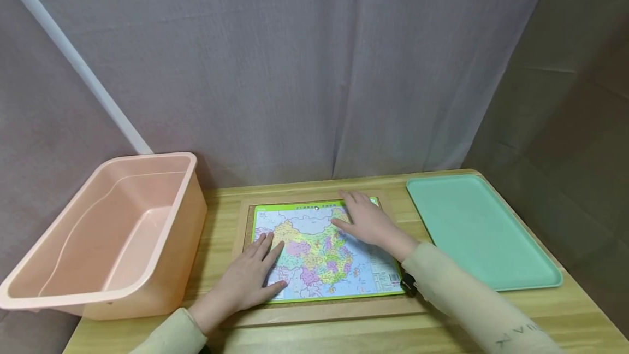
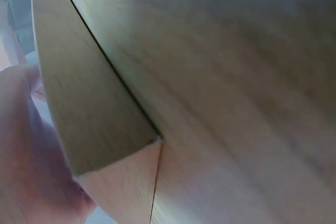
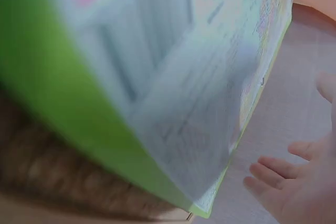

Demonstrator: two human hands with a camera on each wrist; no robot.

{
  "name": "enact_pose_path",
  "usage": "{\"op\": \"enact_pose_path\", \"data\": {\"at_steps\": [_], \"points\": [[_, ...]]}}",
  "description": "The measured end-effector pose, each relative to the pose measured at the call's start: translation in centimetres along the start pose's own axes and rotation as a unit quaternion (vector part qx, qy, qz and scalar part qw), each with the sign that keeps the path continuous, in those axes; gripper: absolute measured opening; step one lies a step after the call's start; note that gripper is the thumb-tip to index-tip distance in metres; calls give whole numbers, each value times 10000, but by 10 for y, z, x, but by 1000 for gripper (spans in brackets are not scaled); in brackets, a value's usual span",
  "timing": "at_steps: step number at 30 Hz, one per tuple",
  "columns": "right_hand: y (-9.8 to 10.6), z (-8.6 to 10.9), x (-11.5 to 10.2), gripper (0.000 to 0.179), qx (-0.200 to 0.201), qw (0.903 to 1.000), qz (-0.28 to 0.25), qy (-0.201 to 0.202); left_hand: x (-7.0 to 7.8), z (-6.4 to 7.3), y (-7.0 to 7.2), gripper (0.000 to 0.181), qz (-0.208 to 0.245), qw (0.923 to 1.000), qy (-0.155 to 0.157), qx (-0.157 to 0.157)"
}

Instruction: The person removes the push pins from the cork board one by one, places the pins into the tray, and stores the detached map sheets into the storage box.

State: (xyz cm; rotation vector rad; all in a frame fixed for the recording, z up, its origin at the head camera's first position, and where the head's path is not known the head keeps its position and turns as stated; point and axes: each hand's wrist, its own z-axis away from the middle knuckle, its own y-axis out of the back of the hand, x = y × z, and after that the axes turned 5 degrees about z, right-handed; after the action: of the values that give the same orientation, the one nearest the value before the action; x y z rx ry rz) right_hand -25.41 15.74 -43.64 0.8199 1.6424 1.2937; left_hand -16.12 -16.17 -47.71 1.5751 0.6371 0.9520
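The map (image 1: 321, 250) lies flat in a wooden frame (image 1: 314, 310) at the middle of the worktop (image 1: 565, 316), between a pink tub (image 1: 113, 234) on the left and a green tray (image 1: 479, 231) on the right. The left hand (image 1: 250, 280) rests on the map's near left part with fingers (image 1: 265, 247) straight and spread. The right hand (image 1: 368, 220) lies on the far right part, fingers seemingly relaxed and slightly apart, though the blurred wrist views confirm little.

Head cam: above, facing forward and down, whole counter (image 1: 565, 316) in frame. Left wrist cam: pressed close to the wood, blurred. Right wrist cam: very near the map board (image 3: 157, 103), grazing angle. Head and right wrist views share the map board (image 1: 319, 250).
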Motion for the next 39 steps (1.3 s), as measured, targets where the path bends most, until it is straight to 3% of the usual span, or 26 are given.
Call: {"op": "enact_pose_path", "data": {"at_steps": [13, 21, 39], "points": [[-7, -13, -5, 72, -152, 9959, -887, 3, -1, 1, 0, 87, -63, 10000, -39, -36], [-14, -21, -8, 62, -105, 9882, -1515, -191, -2, 0, -1, 88, -85, 9999, -42, -55], [-29, -40, -14, 54, -60, 9743, -2216, -398, 0, 1, 0, 87, -115, 9999, -24, -103]]}}
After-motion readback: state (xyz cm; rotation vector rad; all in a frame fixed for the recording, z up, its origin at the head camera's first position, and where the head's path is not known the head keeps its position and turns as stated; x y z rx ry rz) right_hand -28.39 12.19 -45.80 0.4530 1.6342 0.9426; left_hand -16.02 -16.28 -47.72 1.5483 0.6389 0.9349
